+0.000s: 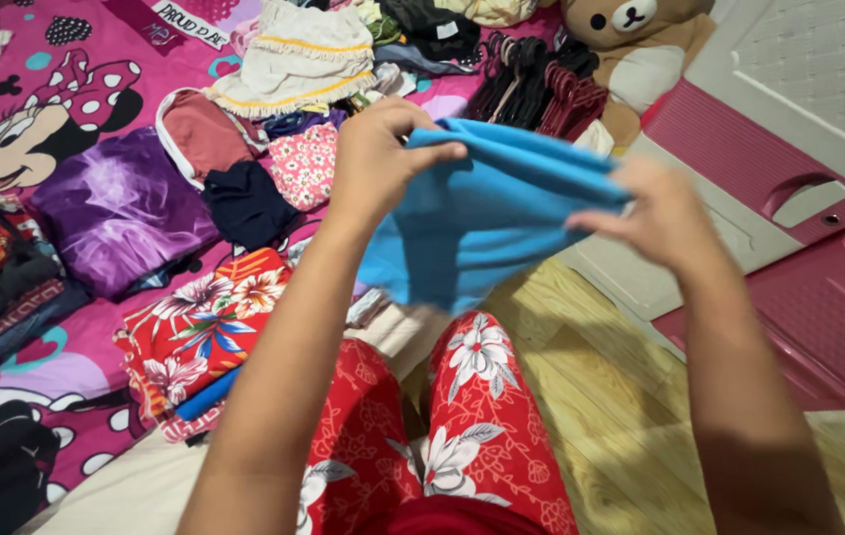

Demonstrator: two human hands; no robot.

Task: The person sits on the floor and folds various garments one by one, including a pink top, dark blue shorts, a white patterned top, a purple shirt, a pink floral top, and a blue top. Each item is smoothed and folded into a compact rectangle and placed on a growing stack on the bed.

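Two hands are holding a blue cloth (487,213) above the lap.

The left hand (378,159) is pinching the cloth's upper left edge; the right hand (655,213) is gripping its right edge. Below, a wooden floor (601,396) is showing. At left, a pink cartoon bedsheet (76,367) is carrying folded clothes, including a purple garment (120,213). A pink plastic cabinet (819,297) is standing at right, beside a stuffed bear (631,35).
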